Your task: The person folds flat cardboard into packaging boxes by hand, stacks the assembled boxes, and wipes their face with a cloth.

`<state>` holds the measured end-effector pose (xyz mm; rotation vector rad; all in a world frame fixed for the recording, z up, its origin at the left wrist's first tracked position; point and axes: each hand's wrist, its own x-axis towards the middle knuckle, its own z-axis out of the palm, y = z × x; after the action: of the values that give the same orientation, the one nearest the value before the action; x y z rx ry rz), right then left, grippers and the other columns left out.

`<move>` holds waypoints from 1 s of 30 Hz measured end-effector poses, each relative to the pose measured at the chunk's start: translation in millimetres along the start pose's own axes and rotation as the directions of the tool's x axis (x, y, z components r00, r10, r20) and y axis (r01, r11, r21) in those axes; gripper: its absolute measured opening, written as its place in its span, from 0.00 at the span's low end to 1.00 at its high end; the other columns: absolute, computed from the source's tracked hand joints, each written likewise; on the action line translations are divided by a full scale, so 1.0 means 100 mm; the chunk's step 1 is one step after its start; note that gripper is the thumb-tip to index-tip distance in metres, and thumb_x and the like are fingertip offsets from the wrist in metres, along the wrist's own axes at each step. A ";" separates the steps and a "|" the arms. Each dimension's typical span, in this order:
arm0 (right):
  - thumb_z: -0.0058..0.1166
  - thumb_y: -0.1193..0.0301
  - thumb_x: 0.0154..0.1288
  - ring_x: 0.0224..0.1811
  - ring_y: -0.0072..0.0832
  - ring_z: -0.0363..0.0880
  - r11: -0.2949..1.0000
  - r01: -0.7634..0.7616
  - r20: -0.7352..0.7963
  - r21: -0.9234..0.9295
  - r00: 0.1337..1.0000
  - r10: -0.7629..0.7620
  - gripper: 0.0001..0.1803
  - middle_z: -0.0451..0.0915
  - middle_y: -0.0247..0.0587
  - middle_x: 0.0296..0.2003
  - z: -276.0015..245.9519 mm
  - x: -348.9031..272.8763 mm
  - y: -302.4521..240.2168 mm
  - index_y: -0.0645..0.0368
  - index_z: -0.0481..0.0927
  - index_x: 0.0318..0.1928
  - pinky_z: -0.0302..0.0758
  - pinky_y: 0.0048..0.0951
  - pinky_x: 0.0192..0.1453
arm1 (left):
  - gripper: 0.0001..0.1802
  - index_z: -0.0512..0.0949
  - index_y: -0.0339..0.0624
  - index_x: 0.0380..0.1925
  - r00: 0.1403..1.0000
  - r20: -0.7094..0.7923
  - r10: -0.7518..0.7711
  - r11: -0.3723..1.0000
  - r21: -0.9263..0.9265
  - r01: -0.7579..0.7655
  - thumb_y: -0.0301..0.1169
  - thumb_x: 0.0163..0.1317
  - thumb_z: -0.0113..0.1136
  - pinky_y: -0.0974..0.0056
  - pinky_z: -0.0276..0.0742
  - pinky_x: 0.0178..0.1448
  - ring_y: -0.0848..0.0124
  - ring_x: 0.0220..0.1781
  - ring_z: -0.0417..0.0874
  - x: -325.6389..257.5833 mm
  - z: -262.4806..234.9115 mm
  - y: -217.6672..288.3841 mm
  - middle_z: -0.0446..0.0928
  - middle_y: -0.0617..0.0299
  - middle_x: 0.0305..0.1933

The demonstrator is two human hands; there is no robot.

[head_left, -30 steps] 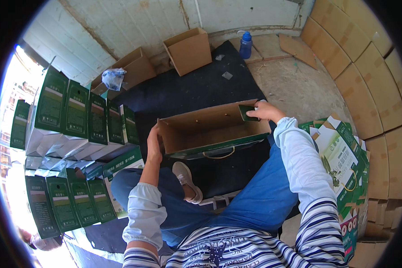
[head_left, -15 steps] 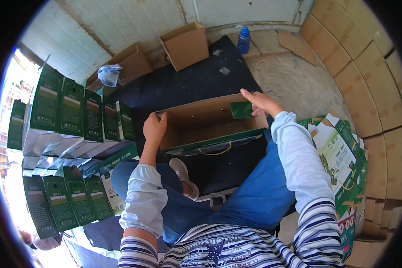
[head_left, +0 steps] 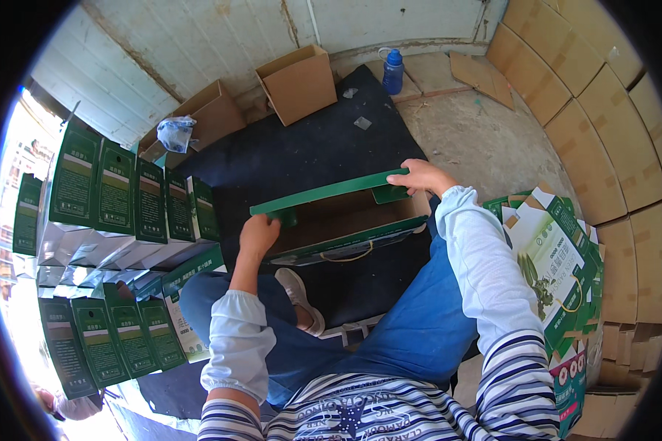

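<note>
An open green cardboard gift box [head_left: 346, 239] with a rope handle [head_left: 348, 255] on its near side stands in front of my legs. Its long far flap [head_left: 331, 191] is tilted inward over the opening, green side up. My right hand [head_left: 423, 177] pinches the flap's right end, by a small green side tab [head_left: 390, 193]. At the left end, my left hand [head_left: 259, 234] is curled round the corner of flap and box, its fingertips partly hidden against another green tab [head_left: 287, 217]. Brown cardboard shows inside; the bottom is in shadow.
Rows of standing green boxes [head_left: 118, 184] are stacked at my left. Flattened green and white cartons [head_left: 548, 257] lie at my right, before a wall of brown cartons [head_left: 603, 132]. Beyond the black mat [head_left: 272, 162] stand open brown boxes [head_left: 301, 88] and a blue bottle [head_left: 393, 73].
The long far flap has come over toward me, turning its green face up. Both hands have moved with it, the left one slightly nearer to me.
</note>
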<state>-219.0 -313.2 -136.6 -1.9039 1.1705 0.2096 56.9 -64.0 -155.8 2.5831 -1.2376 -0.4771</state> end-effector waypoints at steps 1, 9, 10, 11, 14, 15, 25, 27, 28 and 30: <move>0.56 0.48 0.52 0.35 0.33 0.80 1.000 0.004 -0.003 -0.024 1.000 -0.005 0.43 0.73 0.52 0.48 0.00 0.00 -0.01 0.70 0.63 0.57 0.74 0.34 0.34 | 0.15 0.78 0.32 0.26 0.997 -0.072 -0.033 0.997 0.064 0.038 0.36 0.51 0.54 0.52 0.73 0.43 0.48 0.39 0.79 -0.05 -0.02 -0.03 0.77 0.40 0.32; 0.65 0.54 0.44 0.41 0.34 0.79 0.916 0.123 0.025 -0.382 0.992 -0.123 0.37 0.77 0.51 0.41 0.02 -0.01 -0.04 0.68 0.70 0.50 0.75 0.37 0.38 | 0.15 0.76 0.36 0.36 0.962 -0.266 0.065 0.997 0.067 -0.049 0.35 0.51 0.56 0.52 0.73 0.44 0.49 0.39 0.78 -0.25 -0.13 -0.27 0.78 0.45 0.32; 0.68 0.58 0.42 0.42 0.33 0.79 0.793 0.164 -0.011 -0.587 0.978 -0.210 0.35 0.78 0.50 0.43 0.07 -0.05 -0.08 0.67 0.72 0.48 0.75 0.36 0.41 | 0.16 0.76 0.36 0.36 0.969 -0.211 0.127 0.990 0.089 -0.110 0.35 0.50 0.58 0.53 0.73 0.45 0.50 0.40 0.78 -0.30 -0.20 -0.18 0.78 0.46 0.33; 0.70 0.61 0.39 0.48 0.36 0.77 0.770 0.101 -0.044 -0.630 0.985 -0.166 0.32 0.77 0.46 0.45 0.12 -0.07 -0.14 0.63 0.74 0.45 0.74 0.37 0.47 | 0.17 0.76 0.36 0.37 0.970 -0.154 0.189 0.979 0.108 -0.174 0.35 0.49 0.59 0.54 0.73 0.45 0.51 0.40 0.78 -0.32 -0.23 -0.11 0.78 0.46 0.35; 0.71 0.62 0.38 0.49 0.39 0.75 0.605 0.041 -0.145 -0.795 0.956 -0.255 0.30 0.75 0.43 0.48 0.33 -0.03 -0.24 0.59 0.75 0.44 0.72 0.37 0.50 | 0.18 0.76 0.37 0.36 0.986 0.049 0.157 0.982 0.098 -0.162 0.38 0.48 0.61 0.55 0.74 0.44 0.52 0.39 0.79 -0.29 -0.28 -0.06 0.78 0.47 0.34; 0.72 0.64 0.35 0.51 0.39 0.72 0.559 0.045 -0.164 -0.828 0.934 -0.318 0.33 0.73 0.41 0.49 0.42 -0.01 -0.31 0.58 0.74 0.46 0.71 0.36 0.53 | 0.18 0.76 0.37 0.36 0.987 0.048 0.152 0.983 0.097 -0.156 0.38 0.48 0.61 0.55 0.74 0.44 0.52 0.39 0.79 -0.28 -0.28 -0.06 0.78 0.47 0.34; 0.69 0.66 0.38 0.49 0.37 0.73 0.390 0.264 0.062 -0.882 0.886 -0.460 0.31 0.75 0.41 0.44 0.67 0.11 -0.45 0.58 0.72 0.46 0.75 0.35 0.46 | 0.16 0.76 0.35 0.34 0.999 0.022 0.037 0.999 -0.039 -0.036 0.37 0.51 0.60 0.57 0.75 0.40 0.54 0.34 0.80 -0.23 -0.29 -0.21 0.78 0.47 0.31; 0.71 0.66 0.35 0.48 0.37 0.72 0.404 0.228 0.001 -0.886 0.872 -0.490 0.32 0.75 0.41 0.42 0.75 0.16 -0.39 0.59 0.72 0.45 0.75 0.33 0.47 | 0.18 0.75 0.34 0.36 0.996 0.087 0.016 0.995 -0.102 -0.007 0.38 0.51 0.59 0.57 0.74 0.41 0.53 0.36 0.80 -0.27 -0.35 -0.23 0.78 0.46 0.32; 0.72 0.66 0.32 0.47 0.37 0.71 0.422 0.182 -0.070 -0.888 0.854 -0.516 0.34 0.74 0.41 0.40 0.79 0.19 -0.34 0.60 0.71 0.44 0.74 0.32 0.48 | 0.19 0.74 0.34 0.37 0.998 0.069 -0.001 0.985 -0.171 0.013 0.36 0.50 0.60 0.59 0.74 0.39 0.55 0.34 0.81 -0.30 -0.37 -0.23 0.78 0.46 0.31; 0.72 0.68 0.32 0.46 0.37 0.72 0.418 0.174 -0.087 -0.891 0.841 -0.535 0.33 0.74 0.41 0.40 0.84 0.21 -0.25 0.60 0.71 0.43 0.75 0.31 0.46 | 0.19 0.73 0.33 0.39 0.999 0.047 -0.021 0.970 -0.241 0.032 0.35 0.50 0.61 0.60 0.75 0.38 0.57 0.33 0.81 -0.35 -0.42 -0.20 0.78 0.46 0.31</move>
<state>-163.9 -260.2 -184.3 -3.1970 0.8631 0.2292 66.4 -20.9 -117.9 2.3975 -1.0843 -0.6505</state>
